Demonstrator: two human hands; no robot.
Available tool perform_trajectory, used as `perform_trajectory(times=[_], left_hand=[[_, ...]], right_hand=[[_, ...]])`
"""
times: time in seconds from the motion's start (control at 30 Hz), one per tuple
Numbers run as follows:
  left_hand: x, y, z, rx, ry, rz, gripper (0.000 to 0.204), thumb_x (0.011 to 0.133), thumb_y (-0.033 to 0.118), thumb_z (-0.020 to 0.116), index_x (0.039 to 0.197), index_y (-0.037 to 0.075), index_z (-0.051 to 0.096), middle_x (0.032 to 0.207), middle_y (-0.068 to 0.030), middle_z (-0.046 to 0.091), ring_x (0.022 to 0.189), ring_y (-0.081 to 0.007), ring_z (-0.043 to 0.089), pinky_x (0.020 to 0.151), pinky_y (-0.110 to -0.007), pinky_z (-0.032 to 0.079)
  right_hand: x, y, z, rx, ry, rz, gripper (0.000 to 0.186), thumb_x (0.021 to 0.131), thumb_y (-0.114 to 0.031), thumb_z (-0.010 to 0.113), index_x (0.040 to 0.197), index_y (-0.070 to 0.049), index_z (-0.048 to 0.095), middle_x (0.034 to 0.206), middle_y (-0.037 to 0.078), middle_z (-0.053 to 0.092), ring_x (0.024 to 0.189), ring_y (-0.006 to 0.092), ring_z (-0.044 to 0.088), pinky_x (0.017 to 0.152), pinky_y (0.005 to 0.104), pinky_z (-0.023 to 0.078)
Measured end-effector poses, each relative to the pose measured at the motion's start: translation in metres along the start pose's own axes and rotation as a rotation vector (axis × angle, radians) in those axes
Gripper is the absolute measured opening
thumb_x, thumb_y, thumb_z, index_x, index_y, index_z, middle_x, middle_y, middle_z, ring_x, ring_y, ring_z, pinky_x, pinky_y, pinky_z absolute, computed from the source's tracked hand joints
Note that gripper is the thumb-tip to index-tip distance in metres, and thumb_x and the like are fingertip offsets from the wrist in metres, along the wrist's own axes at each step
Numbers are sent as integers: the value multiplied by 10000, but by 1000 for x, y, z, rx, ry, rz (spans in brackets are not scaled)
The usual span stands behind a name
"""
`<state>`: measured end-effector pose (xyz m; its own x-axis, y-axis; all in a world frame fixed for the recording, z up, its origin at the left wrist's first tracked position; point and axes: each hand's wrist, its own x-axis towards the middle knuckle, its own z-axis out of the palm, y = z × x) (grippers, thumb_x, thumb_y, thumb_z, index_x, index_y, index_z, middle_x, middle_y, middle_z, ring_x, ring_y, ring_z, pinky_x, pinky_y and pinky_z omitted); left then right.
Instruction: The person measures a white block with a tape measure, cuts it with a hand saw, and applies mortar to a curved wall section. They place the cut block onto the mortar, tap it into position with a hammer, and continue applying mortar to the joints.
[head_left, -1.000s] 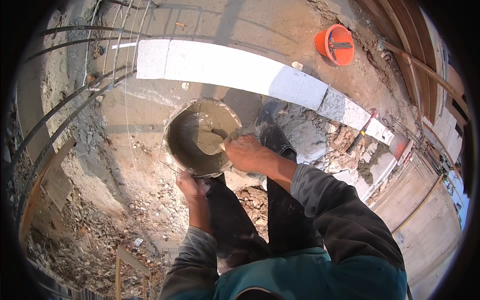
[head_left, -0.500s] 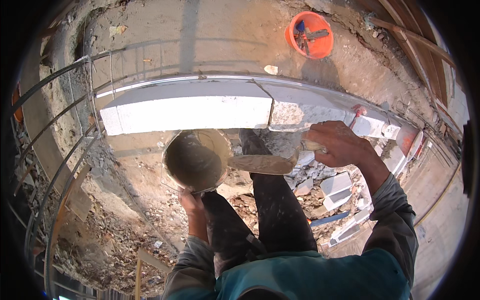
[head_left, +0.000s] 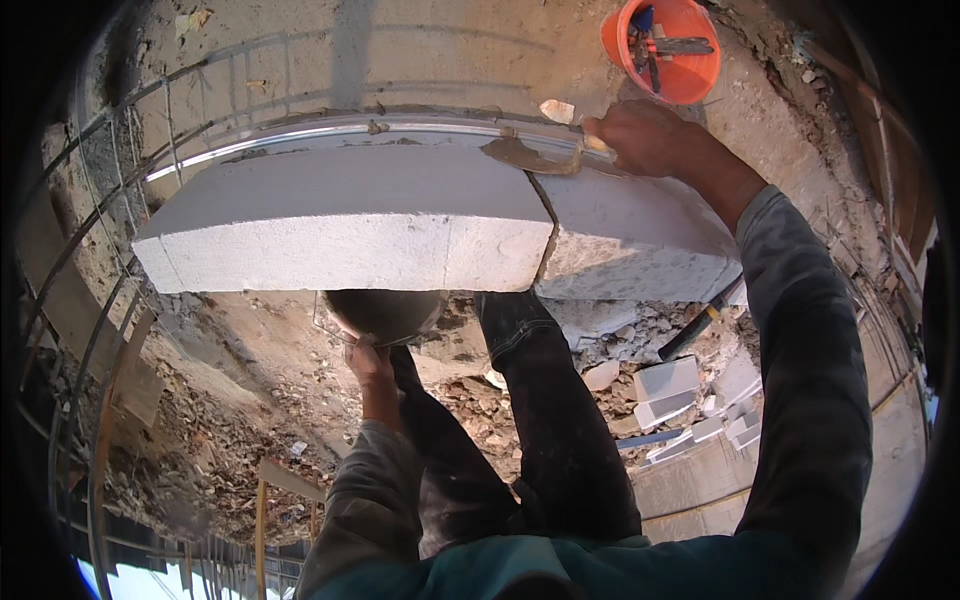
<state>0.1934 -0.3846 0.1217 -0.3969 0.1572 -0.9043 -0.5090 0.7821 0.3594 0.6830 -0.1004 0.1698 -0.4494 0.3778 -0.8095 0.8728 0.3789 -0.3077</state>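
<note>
My right hand [head_left: 640, 140] is closed on the handle of a trowel [head_left: 540, 158], whose mortar-smeared blade is over the top of a row of white blocks [head_left: 345, 250], near the joint between two of them. A grey mortar bed shows along a straight pale strip at the blocks' far edge. My left hand [head_left: 368, 360] grips the rim of a mortar bucket [head_left: 385, 320], which is partly hidden below the near blocks.
Bent rebar [head_left: 125, 205] stands at the left. An orange bucket [head_left: 685, 75] with tools lies beyond the blocks. A hammer [head_left: 690, 330], rubble and block offcuts [head_left: 665, 390] are at the right, below the row. Timber boards line the far right.
My right hand and trowel have moved up and forward from the bucket onto the block tops. The bucket, still in my left hand, now sits partly out of sight behind the blocks.
</note>
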Motion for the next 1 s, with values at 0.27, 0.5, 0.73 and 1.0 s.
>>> perform_trajectory(times=[0.27,0.5,0.73,1.0], left_hand=[[52,-27,2,-49,56,-20,649,738,-90,464,1351,121,485,1169,-110,572,990,-268,604,763,-384,566],[55,-43,-18,-110,36,-64,567,763,-62,467,1307,88,525,1126,-134,603,972,-287,621,761,-441,568],[56,-51,-14,137,288,-100,313,869,31,514,1152,96,632,970,-96,660,804,-262,639,661,-401,518],[75,-46,-48,228,432,-167,334,965,211,451,1238,68,579,1144,-124,640,911,-221,627,756,-395,465]], right_hand=[[-27,34,4,76,121,84,435,806,-194,683,1218,-112,568,1030,145,656,1044,331,612,911,463,478],[80,50,56,-5,59,54,354,786,-107,642,1132,-68,578,977,194,651,963,372,630,828,482,493],[47,27,41,5,47,-16,413,759,-78,668,1158,-62,564,921,178,647,921,363,639,790,477,504],[-19,25,21,140,72,131,420,757,-115,679,1169,-110,599,950,178,664,913,357,641,800,460,516]])
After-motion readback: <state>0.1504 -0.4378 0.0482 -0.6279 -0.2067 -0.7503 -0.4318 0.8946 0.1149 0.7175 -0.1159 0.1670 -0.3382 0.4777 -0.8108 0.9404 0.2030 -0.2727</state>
